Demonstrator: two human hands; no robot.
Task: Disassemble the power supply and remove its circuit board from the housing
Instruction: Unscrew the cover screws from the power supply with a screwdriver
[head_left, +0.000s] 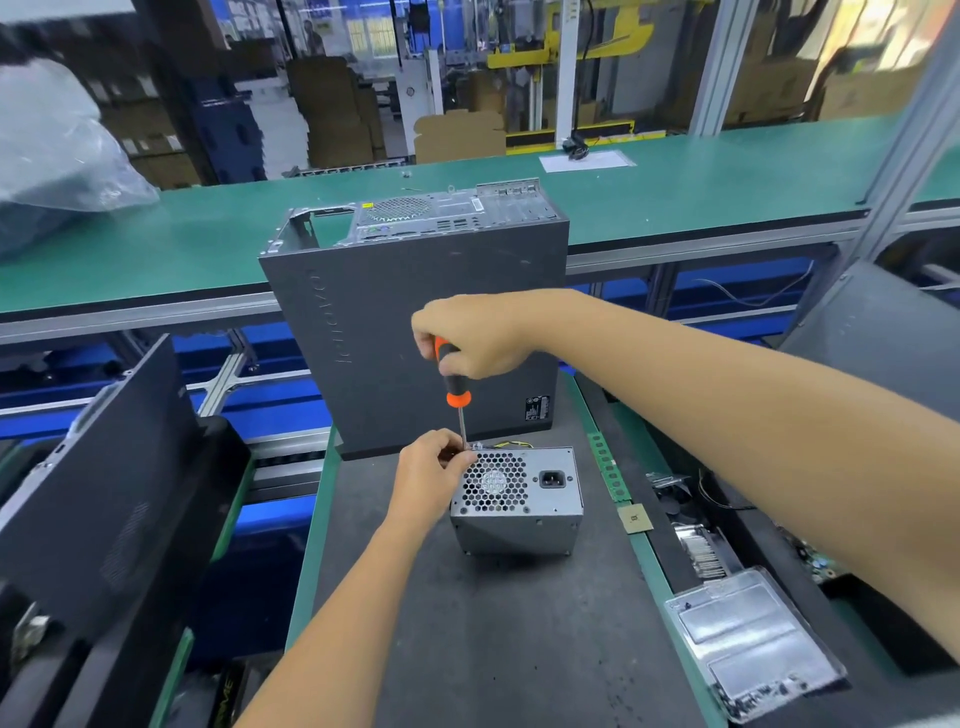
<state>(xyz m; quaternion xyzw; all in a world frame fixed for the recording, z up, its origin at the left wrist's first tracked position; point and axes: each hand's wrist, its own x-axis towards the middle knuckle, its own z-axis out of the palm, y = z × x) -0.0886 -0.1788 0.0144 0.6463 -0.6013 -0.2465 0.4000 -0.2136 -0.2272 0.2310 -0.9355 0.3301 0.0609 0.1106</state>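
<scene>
A grey metal power supply stands on the dark work mat, its honeycomb fan grille and black power socket facing up. My right hand is shut on the orange-and-black handle of a screwdriver, held upright with its tip at the top left corner of the power supply. My left hand pinches that same corner, fingers around the screwdriver's tip. Yellow wires show behind the unit. The circuit board inside is hidden.
A dark grey computer tower stands just behind the power supply. Green memory sticks, a small chip and a clear plastic tray lie to the right. Dark panels lean at the left. A green conveyor runs behind.
</scene>
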